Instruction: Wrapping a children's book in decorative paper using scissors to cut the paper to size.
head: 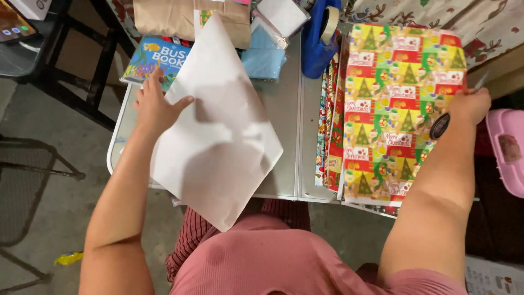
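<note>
My left hand (155,106) pinches the upper left edge of a plain white sheet of paper (218,136) that lies slanted across the grey folding table (284,109) and hangs over its near edge. My right hand (468,105) grips a pair of scissors (441,124) with a black handle at the right edge of a stack of bright holiday wrapping paper (398,104), which lies flat on the right half of the table. The scissors' blade tip pokes out past my knuckles.
At the table's far side lie a blue children's book (150,57), a brown paper bag (174,19), a light blue packet (265,57) and a blue tape dispenser (322,33). A pink plastic box (507,147) stands at right. A black metal chair (33,180) is at left.
</note>
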